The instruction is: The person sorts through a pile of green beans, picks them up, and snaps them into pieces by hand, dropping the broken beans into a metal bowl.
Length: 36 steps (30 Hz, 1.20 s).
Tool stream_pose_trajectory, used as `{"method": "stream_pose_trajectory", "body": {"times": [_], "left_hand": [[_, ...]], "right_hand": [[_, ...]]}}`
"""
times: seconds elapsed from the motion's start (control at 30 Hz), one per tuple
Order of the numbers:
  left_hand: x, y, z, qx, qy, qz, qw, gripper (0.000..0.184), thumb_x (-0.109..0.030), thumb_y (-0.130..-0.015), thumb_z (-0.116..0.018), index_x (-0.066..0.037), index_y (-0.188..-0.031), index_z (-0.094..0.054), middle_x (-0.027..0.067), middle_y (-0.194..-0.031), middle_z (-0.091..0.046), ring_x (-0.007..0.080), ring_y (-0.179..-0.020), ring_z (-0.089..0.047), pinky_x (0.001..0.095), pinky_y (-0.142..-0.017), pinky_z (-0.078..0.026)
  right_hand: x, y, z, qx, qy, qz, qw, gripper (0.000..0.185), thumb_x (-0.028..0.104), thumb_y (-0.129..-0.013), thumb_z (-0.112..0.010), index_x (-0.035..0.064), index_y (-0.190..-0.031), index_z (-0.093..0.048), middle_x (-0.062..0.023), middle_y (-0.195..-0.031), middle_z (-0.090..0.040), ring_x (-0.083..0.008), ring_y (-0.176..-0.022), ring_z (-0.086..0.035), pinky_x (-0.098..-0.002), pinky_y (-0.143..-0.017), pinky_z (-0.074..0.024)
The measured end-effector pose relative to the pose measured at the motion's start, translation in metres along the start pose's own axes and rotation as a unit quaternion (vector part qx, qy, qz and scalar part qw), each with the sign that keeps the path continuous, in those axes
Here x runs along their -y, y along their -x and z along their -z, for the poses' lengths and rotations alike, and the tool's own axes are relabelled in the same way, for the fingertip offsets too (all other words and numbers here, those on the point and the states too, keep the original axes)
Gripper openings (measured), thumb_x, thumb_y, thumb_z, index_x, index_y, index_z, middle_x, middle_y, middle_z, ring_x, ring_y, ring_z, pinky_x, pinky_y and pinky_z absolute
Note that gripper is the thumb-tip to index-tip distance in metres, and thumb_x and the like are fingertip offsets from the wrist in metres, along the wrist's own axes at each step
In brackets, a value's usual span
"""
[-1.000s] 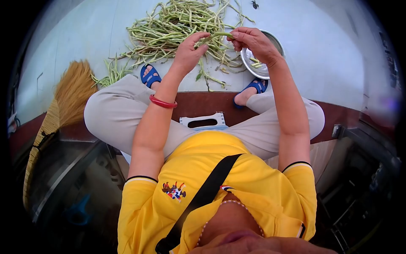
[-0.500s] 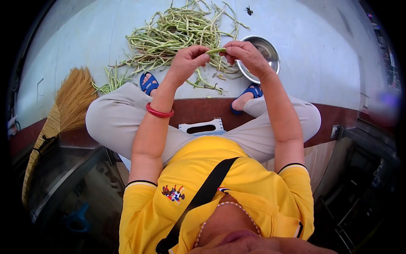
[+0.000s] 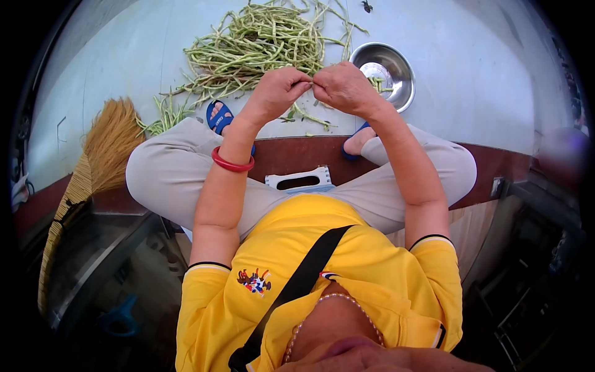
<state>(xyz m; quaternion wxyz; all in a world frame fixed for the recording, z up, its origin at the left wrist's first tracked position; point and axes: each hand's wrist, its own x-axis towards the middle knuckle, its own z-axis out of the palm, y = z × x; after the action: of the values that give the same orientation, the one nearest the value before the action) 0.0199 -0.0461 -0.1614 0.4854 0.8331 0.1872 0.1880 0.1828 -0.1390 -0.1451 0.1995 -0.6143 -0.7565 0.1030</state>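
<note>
My left hand (image 3: 276, 93), with a red bangle (image 3: 233, 161) on its forearm, is closed in a pinch in front of the bean pile. Against its fingertips, my right hand (image 3: 346, 90) is closed too, knuckles turned up. The piece of long bean held between them half a second ago is now hidden by the fingers. Just beyond lies a large heap of long green beans (image 3: 254, 53) on the pale floor. A metal bowl (image 3: 406, 93) stands right behind my right hand, with some short green pieces in it.
A smaller bunch of beans (image 3: 164, 118) lies near my left knee, beside a straw broom (image 3: 111, 149). Blue sandals (image 3: 218, 118) are on my feet. A white stool edge (image 3: 319, 177) shows between my legs. A small dark object (image 3: 367, 7) lies at the far side.
My hands have come together, so the bean between them no longer shows. My right hand has turned over and moved left, uncovering green pieces in the bowl.
</note>
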Motion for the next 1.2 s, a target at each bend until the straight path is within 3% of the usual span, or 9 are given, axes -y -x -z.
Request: {"method": "stream_pose_trajectory", "body": {"times": [0.1,0.2,0.33,0.57,0.63,0.67,0.73,1.03,1.2], "left_hand": [[-0.001,0.001,-0.012,-0.047,-0.215,-0.088,0.972,0.005,-0.007,-0.075,-0.06,-0.003,-0.079,-0.061,0.0102,-0.072,-0.056,0.03,-0.071,-0.056,0.037,-0.06,-0.045],[0.002,0.006,-0.023,-0.023,-0.339,-0.107,0.934,0.004,-0.006,-0.074,-0.06,-0.005,-0.077,-0.061,0.01,-0.072,-0.056,0.0281,-0.071,-0.056,0.0373,-0.061,-0.045],[0.013,0.007,-0.033,-0.15,-0.259,-0.082,0.951,0.004,-0.006,-0.072,-0.061,-0.005,-0.076,-0.06,0.0088,-0.071,-0.056,0.0273,-0.069,-0.056,0.0353,-0.059,-0.046],[0.015,0.007,-0.027,-0.139,-0.223,-0.066,0.963,0.004,-0.006,-0.076,-0.061,-0.005,-0.08,-0.061,0.0057,-0.071,-0.058,0.023,-0.064,-0.057,0.0318,-0.056,-0.046],[0.013,0.004,-0.017,-0.063,0.212,0.222,0.949,0.01,-0.013,-0.084,-0.058,-0.004,-0.084,-0.063,0.0017,-0.072,-0.059,0.0145,-0.064,-0.056,0.0278,-0.058,-0.045],[0.011,0.004,-0.014,-0.064,0.213,0.222,0.949,0.01,-0.013,-0.084,-0.058,-0.004,-0.084,-0.063,0.0017,-0.072,-0.059,0.0145,-0.064,-0.056,0.0278,-0.058,-0.045],[0.008,0.003,-0.008,-0.012,0.448,0.299,0.842,0.02,-0.02,-0.09,-0.052,-0.003,-0.088,-0.064,0.0,-0.074,-0.058,0.0093,-0.066,-0.053,0.0251,-0.062,-0.045],[0.025,0.009,-0.003,0.039,0.534,0.317,0.783,0.012,-0.017,-0.089,-0.053,-0.006,-0.087,-0.058,0.0027,-0.078,-0.06,0.0127,-0.071,-0.057,0.0343,-0.07,-0.05],[0.03,0.008,-0.007,-0.043,0.555,0.305,0.773,0.008,-0.013,-0.088,-0.052,-0.006,-0.085,-0.055,0.0047,-0.081,-0.06,0.0157,-0.072,-0.058,0.034,-0.068,-0.051]], "right_hand": [[0.014,-0.001,-0.004,0.017,0.076,-0.02,0.997,0.02,0.02,-0.076,-0.051,0.0102,-0.06,-0.058,-0.0075,-0.06,-0.059,-0.0274,-0.058,-0.057,-0.0386,-0.057,-0.0373],[0.021,0.001,-0.017,0.051,0.144,-0.049,0.987,0.022,0.02,-0.076,-0.051,0.0126,-0.058,-0.06,-0.0078,-0.058,-0.059,-0.0261,-0.057,-0.058,-0.038,-0.058,-0.0368],[0.019,-0.002,-0.023,0.067,0.132,-0.128,0.981,0.023,0.024,-0.077,-0.05,0.012,-0.061,-0.063,-0.0095,-0.059,-0.061,-0.0275,-0.058,-0.059,-0.0393,-0.054,-0.0381],[0.021,-0.007,-0.008,0.108,0.066,-0.113,0.985,0.029,0.027,-0.08,-0.047,0.0077,-0.065,-0.063,-0.013,-0.064,-0.062,-0.0313,-0.06,-0.06,-0.0423,-0.055,-0.0438],[0.02,-0.005,-0.003,0.044,-0.004,-0.15,0.988,0.031,0.029,-0.081,-0.047,0.0069,-0.067,-0.063,-0.0143,-0.066,-0.061,-0.0325,-0.062,-0.059,-0.043,-0.058,-0.0457],[0.017,-0.004,-0.004,0.044,-0.003,-0.149,0.988,0.031,0.029,-0.081,-0.047,0.0069,-0.067,-0.063,-0.0143,-0.066,-0.061,-0.0325,-0.062,-0.059,-0.043,-0.058,-0.0457],[0.011,-0.005,-0.009,-0.001,-0.012,-0.126,0.992,0.029,0.029,-0.081,-0.049,0.0072,-0.066,-0.06,-0.0136,-0.064,-0.06,-0.0329,-0.062,-0.059,-0.0437,-0.057,-0.0455],[0.013,-0.006,-0.011,-0.047,-0.024,-0.072,0.996,0.019,0.023,-0.077,-0.056,0.007,-0.067,-0.057,-0.0101,-0.061,-0.058,-0.0314,-0.062,-0.058,-0.0426,-0.059,-0.0432],[0.023,-0.001,-0.012,0.015,-0.021,-0.043,0.999,0.018,0.022,-0.075,-0.058,0.0078,-0.065,-0.058,-0.0091,-0.062,-0.059,-0.0295,-0.062,-0.058,-0.0424,-0.06,-0.0413]]}}
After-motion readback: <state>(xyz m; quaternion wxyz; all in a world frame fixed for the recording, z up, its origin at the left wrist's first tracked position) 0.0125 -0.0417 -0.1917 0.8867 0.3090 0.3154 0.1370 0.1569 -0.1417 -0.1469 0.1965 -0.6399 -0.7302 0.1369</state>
